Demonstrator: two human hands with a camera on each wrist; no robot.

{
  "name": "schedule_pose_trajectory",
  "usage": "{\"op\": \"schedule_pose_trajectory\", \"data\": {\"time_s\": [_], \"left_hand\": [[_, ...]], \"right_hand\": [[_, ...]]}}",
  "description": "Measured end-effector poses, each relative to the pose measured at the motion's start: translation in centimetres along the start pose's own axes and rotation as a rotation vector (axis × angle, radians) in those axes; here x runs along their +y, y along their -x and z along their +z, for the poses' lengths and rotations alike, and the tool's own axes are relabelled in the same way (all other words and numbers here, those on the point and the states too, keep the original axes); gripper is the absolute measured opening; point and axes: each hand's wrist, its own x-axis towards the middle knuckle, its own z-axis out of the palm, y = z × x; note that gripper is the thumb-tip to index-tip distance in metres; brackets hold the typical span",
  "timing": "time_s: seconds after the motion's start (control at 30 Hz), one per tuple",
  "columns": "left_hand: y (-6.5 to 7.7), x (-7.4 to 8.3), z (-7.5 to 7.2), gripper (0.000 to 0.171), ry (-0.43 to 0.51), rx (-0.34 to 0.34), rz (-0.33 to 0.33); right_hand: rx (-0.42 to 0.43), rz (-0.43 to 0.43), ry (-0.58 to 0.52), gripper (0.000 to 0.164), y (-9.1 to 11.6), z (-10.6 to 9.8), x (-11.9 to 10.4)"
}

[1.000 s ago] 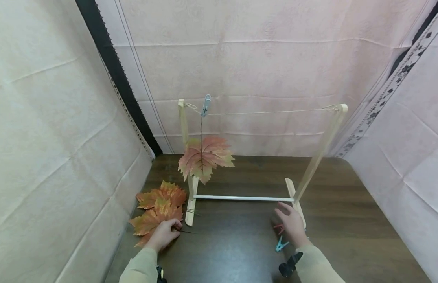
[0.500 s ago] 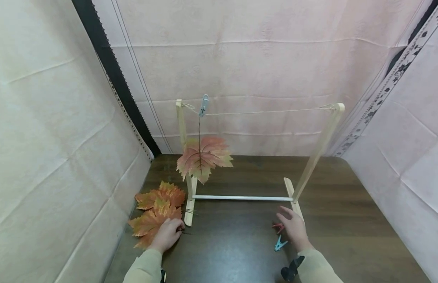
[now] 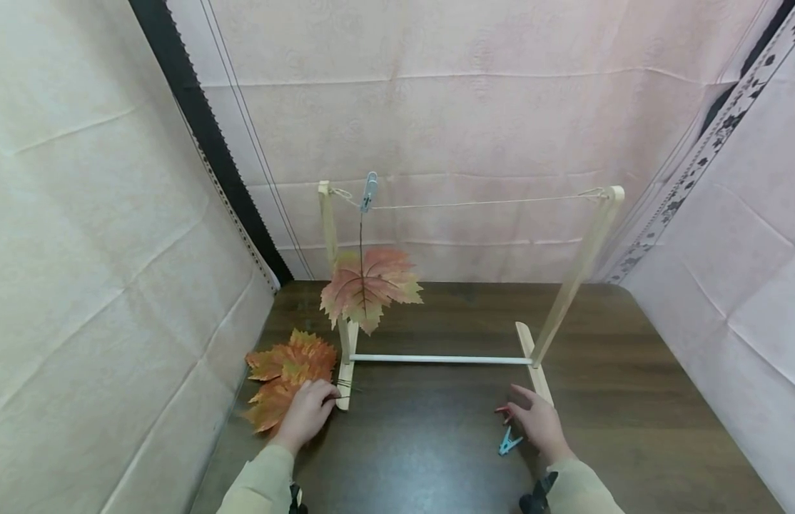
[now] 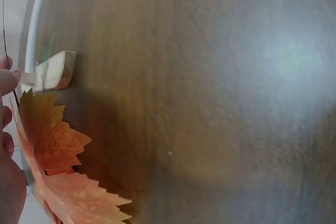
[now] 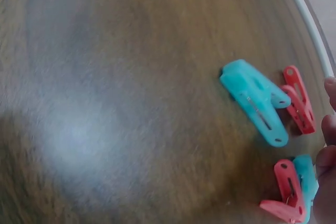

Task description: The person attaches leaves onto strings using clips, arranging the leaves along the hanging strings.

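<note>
My left hand (image 3: pixel 307 412) pinches the dark stem (image 4: pixel 6 40) of an orange maple leaf (image 4: pixel 55 137) between thumb and finger. Another orange maple leaf (image 3: pixel 301 351) lies just beyond it, beside the rack's left foot. My right hand (image 3: pixel 540 425) reaches over the table on the right, fingers apart and slightly bent, with the thumb close to a red clothespin (image 3: pixel 502 410). A teal clothespin (image 5: pixel 255 102) lies near that one. Under the right hand, another red clothespin (image 5: pixel 289 192) and another teal clothespin (image 5: pixel 306 184) lie together.
A wooden rack with a white crossbar (image 3: pixel 439 359) stands across the table (image 3: pixel 429 442). A string (image 3: pixel 481 204) runs between its posts. From it a light blue clothespin (image 3: pixel 369 191) holds a pinkish maple leaf (image 3: pixel 372 285) by the stem. Pale cloth walls (image 3: pixel 468 128) enclose the table.
My left hand has moved slightly away from me, bringing the leaf stem over the rack's left foot. The right hand has lowered, its thumb and finger drawing nearer to the red clothespin.
</note>
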Motion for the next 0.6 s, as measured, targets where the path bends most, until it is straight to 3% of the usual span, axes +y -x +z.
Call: {"op": "schedule_pose_trajectory", "data": {"time_s": [0.2, 0.37, 0.6], "left_hand": [[-0.5, 0.7, -0.7, 0.012, 0.029, 0.019, -0.023], [-0.8, 0.9, -1.4, 0.007, 0.062, 0.055, -0.041], [-0.9, 1.7, -2.1, 0.007, 0.031, 0.115, -0.039]], "right_hand": [[-0.015, -0.056, 0.086, 0.045, 0.0, 0.0, 0.8], [-0.031, -0.160, 0.156, 0.042, 0.1, 0.0, 1.1], [-0.037, -0.266, 0.261, 0.034, -0.3, 0.9, 1.3]]}}
